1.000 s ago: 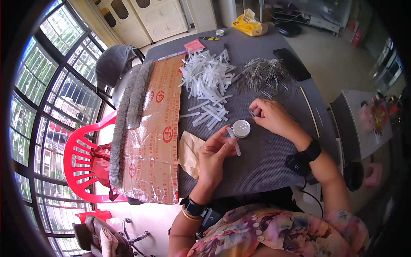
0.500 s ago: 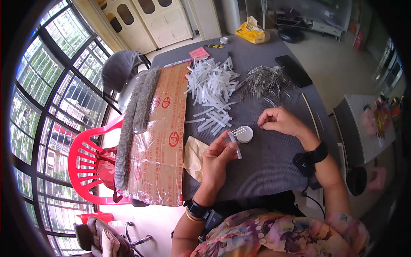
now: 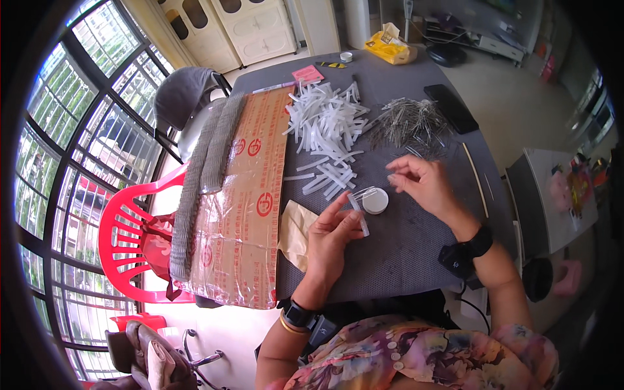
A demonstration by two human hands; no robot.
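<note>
My left hand point(image 3: 331, 240) is closed on a short translucent white plastic strip point(image 3: 364, 227), pinched between thumb and fingers. Several thin metal pins point(image 3: 368, 193) stick out of the strip's upper end, over a small round white lid or tub point(image 3: 376, 201). To the right, my right hand point(image 3: 424, 185) hovers above the table with its fingertips apart; I make out nothing between them. Beyond it lies a tangled heap of thin metal pins point(image 3: 413, 123). A large pile of similar white strips point(image 3: 328, 120) spreads across the table's middle, some scattered toward my left hand.
Left on the grey table point(image 3: 416, 260) lies a brown cardboard piece point(image 3: 237, 227) bearing rows of grey pins point(image 3: 205, 175). Beige paper point(image 3: 297, 234) lies beside it. A black phone point(image 3: 451, 108), a thin wooden stick point(image 3: 475, 179) and a yellow packet point(image 3: 390, 47) lie farther off. A red chair point(image 3: 117, 240) stands left.
My right hand's fingertips have parted from a pinch, and the hand has lifted slightly. My left hand still holds the strip in nearly the same place. The view has shifted a little.
</note>
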